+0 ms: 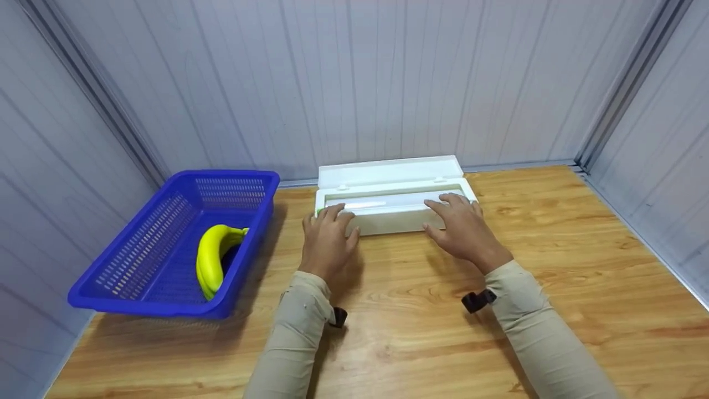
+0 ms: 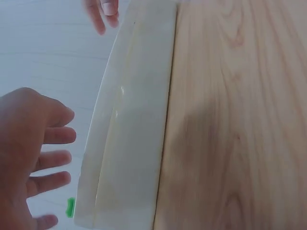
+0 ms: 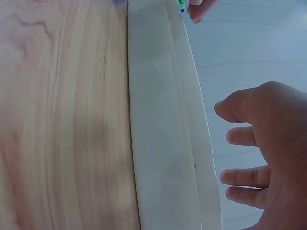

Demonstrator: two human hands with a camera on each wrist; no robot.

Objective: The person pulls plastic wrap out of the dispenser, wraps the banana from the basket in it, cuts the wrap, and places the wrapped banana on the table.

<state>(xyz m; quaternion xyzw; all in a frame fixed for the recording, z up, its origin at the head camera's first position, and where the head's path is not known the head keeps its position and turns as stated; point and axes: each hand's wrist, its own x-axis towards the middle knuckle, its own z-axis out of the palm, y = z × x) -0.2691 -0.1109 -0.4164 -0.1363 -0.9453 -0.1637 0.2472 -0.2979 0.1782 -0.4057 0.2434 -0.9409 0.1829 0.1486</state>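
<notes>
Head view shows the left hand [image 1: 327, 243] and right hand [image 1: 465, 231], fingers spread apart, near opposite ends of the open white lidded box [image 1: 389, 223], which sits on the wooden tabletop [image 1: 410, 332] near a blue basket [image 1: 141, 308] holding bananas [image 1: 211, 257].

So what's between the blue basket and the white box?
In the head view, bare wooden tabletop lies between the blue basket and the white box, partly shadowed beside the basket.

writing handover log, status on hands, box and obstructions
Left hand and right hand at white box, fingers holding nothing. Lid open. Blue basket left, not blocking.
</notes>
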